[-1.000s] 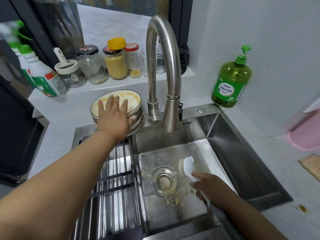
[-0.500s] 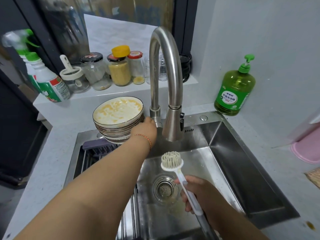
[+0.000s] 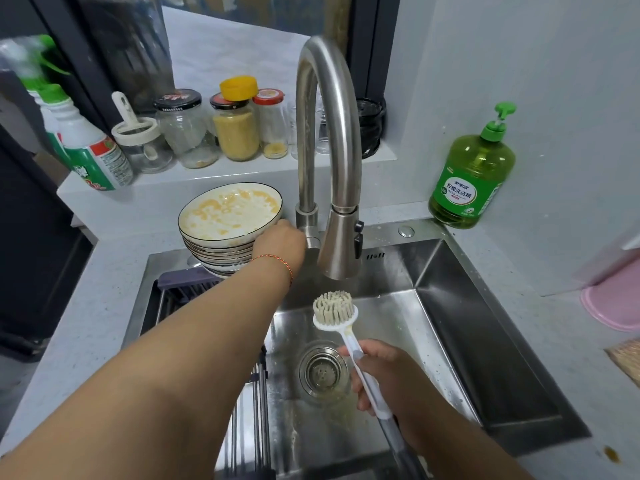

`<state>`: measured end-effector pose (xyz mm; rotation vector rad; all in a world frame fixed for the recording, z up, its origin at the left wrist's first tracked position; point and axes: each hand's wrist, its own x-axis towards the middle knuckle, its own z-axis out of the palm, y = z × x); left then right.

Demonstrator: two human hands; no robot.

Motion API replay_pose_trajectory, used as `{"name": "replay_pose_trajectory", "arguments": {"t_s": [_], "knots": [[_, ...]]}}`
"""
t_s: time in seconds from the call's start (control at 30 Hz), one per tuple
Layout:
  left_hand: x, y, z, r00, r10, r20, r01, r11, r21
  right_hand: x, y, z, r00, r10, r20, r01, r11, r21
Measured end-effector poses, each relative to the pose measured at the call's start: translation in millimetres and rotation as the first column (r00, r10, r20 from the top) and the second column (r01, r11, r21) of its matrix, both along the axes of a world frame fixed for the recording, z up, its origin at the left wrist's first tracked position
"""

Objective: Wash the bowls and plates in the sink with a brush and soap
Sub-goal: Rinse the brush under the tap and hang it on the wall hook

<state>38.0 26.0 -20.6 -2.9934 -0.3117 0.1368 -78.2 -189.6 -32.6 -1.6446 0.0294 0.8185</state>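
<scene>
A stack of dirty bowls (image 3: 228, 213), the top one smeared with yellow residue, stands at the sink's back left corner. My left hand (image 3: 280, 242) reaches past the stack to the base of the steel faucet (image 3: 325, 116), its fingers curled at the lever and partly hidden. My right hand (image 3: 384, 372) grips the white handle of a dish brush (image 3: 333, 308), held above the sink (image 3: 467, 323) with its bristles up, just below the spout. No water runs from the spout. A green soap bottle (image 3: 472, 178) stands on the counter at the back right.
The drain strainer (image 3: 323, 370) sits in the sink floor amid food specks. A roll-up rack (image 3: 180, 292) covers the sink's left side. Jars (image 3: 235, 129) and a spray bottle (image 3: 90, 150) line the ledge behind. A pink item (image 3: 616, 299) lies on the right counter.
My left hand left the top of the bowl stack and went to the faucet's base. My right hand lifted the brush off the sink floor and turned its bristles up under the spout.
</scene>
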Motion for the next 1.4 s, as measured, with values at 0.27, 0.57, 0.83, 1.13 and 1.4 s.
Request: {"name": "replay_pose_trajectory", "arguments": {"t_s": [0.27, 0.57, 0.83, 1.13, 1.4], "knots": [[-8, -9, -2, 0.999, 0.013, 0.032, -0.011, 0.999, -0.043, 3, -2, 2, 1.0, -0.006, 0.007, 0.006, 1.0, -0.017], [-17, -12, -5, 0.998, 0.015, 0.055, -0.012, 0.998, -0.063, 2, -2, 0, 1.0, -0.011, -0.002, 0.011, 1.0, -0.028], [-53, -29, -27, 0.847, 0.444, 0.292, -0.221, 0.794, -0.566, 5, 7, -9, 0.994, 0.064, 0.086, -0.047, 0.98, -0.191], [-78, -62, -77, 0.545, 0.516, -0.661, -0.215, -0.676, -0.705, 18, 18, -21, 0.878, 0.261, 0.402, -0.031, 0.868, -0.496], [-65, -81, -76, 0.672, 0.279, -0.686, -0.024, -0.917, -0.397, 21, 3, -15, 0.898, 0.126, 0.422, 0.069, 0.906, -0.417]]}}
